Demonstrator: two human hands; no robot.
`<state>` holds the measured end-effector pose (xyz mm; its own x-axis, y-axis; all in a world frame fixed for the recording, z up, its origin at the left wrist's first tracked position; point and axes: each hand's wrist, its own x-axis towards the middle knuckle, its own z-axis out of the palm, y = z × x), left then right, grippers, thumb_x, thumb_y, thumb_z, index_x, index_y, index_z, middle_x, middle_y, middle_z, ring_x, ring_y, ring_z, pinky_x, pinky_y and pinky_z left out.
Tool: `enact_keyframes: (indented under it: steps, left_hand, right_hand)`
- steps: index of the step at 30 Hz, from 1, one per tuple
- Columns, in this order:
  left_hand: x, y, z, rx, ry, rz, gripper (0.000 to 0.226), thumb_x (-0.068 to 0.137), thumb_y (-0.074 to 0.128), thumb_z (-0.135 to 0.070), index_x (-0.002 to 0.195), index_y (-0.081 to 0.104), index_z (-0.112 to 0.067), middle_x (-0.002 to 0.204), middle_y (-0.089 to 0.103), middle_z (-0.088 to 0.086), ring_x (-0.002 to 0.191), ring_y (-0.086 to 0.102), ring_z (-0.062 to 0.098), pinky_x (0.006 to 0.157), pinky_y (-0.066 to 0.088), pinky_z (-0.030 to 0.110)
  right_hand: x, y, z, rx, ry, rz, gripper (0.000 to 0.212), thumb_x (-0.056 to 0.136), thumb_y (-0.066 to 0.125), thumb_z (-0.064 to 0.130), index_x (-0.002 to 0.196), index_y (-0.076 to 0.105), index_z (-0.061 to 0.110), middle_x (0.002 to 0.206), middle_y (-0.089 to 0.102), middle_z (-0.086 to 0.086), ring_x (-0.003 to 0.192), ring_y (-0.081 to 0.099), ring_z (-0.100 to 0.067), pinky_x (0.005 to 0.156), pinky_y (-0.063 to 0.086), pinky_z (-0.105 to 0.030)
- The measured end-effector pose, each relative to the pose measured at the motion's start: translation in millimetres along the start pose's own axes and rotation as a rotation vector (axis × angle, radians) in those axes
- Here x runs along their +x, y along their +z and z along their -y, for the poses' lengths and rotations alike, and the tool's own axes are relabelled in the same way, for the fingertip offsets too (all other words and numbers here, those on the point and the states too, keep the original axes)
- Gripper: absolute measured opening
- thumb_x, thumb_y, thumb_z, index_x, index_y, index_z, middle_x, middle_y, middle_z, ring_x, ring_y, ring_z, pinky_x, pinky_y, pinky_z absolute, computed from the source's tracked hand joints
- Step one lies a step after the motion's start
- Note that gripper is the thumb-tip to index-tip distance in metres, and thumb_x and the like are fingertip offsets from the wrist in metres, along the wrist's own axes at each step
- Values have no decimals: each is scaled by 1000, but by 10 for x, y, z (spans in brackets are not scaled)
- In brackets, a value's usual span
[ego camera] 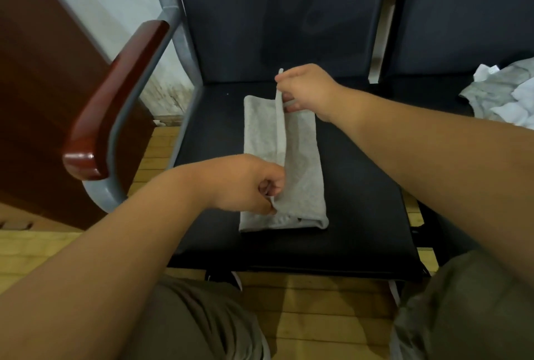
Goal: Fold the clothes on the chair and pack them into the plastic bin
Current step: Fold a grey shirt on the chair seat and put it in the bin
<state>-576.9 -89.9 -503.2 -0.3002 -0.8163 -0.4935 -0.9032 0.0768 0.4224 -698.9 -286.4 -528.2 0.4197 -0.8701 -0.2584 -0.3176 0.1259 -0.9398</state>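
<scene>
Grey garment [300,163] on chair seat [361,215]; left hand [245,183] pinches near edge, right hand [306,88] far edge, apparently mid-fold.

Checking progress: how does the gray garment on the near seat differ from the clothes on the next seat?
The gray garment lies flat in a narrow fold; the pile is crumpled. The left hand and right hand grip the garment's edge; nobody touches the pile. Both include gray fabric.

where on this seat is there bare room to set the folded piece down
Bare seat lies right of the grey garment, and a strip in front of it. Left is tighter, by the armrest. The next seat holds a clothes pile.
</scene>
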Motion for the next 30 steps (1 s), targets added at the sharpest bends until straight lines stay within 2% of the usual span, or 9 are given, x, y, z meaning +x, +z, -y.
enact_keyframes:
  steps: [4, 7, 10, 13, 15, 18, 23, 26, 30]
  left_hand:
    - [-107, -3, 111, 69, -115, 102, 19, 91, 78, -33, 101, 63, -26, 104, 65, -5, 94, 60, 15, 86, 52, 37]
    - [-130, 0, 200, 103, -200, 174, 26, 89, 80, -41, 105, 66, -26, 107, 67, -5, 95, 61, 14, 90, 52, 37]
    - [-128, -7, 256, 103, -274, 266, 29, 89, 79, -45, 106, 70, -23, 103, 74, -3, 94, 66, 15, 88, 53, 35]
    - [-117, -15, 256, 115, -290, 322, 25, 91, 76, -50, 97, 72, -26, 92, 77, -5, 92, 70, 15, 91, 56, 39]
    - [-82, -16, 208, 113, -270, 272, 27, 90, 76, -49, 96, 72, -23, 88, 78, -4, 90, 72, 18, 89, 59, 40]
    - [-6, 8, 79, 104, -212, 153, 25, 90, 79, -44, 102, 71, -24, 95, 73, -6, 91, 67, 15, 80, 53, 33]
    - [75, 188, -109, 104, -129, 52, 22, 87, 79, -42, 105, 68, -34, 103, 64, -15, 95, 61, 11, 83, 52, 29]
    - [114, 303, -180, 157, -131, 96, 33, 85, 80, -51, 107, 63, -34, 111, 63, -11, 101, 59, 15, 91, 52, 35]
    - [96, 486, -191, 208, -125, 60, 46, 81, 84, -50, 113, 56, -31, 115, 60, -5, 100, 58, 19, 88, 54, 38]
  right_hand:
    - [33, 201, -63, 60, 14, 88, 42, 97, 71, 10, 138, 66, 18, 119, 72, -10, 104, 75, -17, 86, 66, -37]
    - [23, 283, -112, 81, -6, 169, 56, 98, 72, 10, 151, 57, 18, 132, 66, -2, 113, 71, -14, 92, 64, -36]
    - [-20, 288, -165, -44, -36, 223, 66, 96, 70, 16, 157, 49, 33, 148, 53, 11, 121, 63, -5, 99, 61, -34]
    - [-91, 236, -177, -45, -33, 188, 50, 97, 65, 13, 144, 63, 30, 141, 62, 8, 117, 68, -4, 97, 61, -32]
    - [-171, 190, -159, -37, -18, 139, 34, 100, 61, 13, 130, 71, 27, 131, 69, 5, 109, 73, -4, 92, 63, -31]
    - [-328, 85, -144, -104, 1, 79, 22, 103, 60, 17, 117, 75, 26, 131, 67, 6, 98, 77, -5, 87, 65, -33]
    - [-716, -190, -69, -418, 108, 223, 26, 103, 64, 28, 126, 70, 20, 126, 69, 6, 94, 78, -12, 83, 66, -36]
    - [-1014, -295, -15, -584, 192, 343, 33, 105, 63, 30, 135, 64, 16, 124, 71, 3, 96, 78, -15, 86, 66, -39]
    - [-1364, -314, -187, -722, 189, 408, 28, 108, 55, 24, 133, 66, 18, 128, 70, 4, 100, 75, -13, 87, 64, -36]
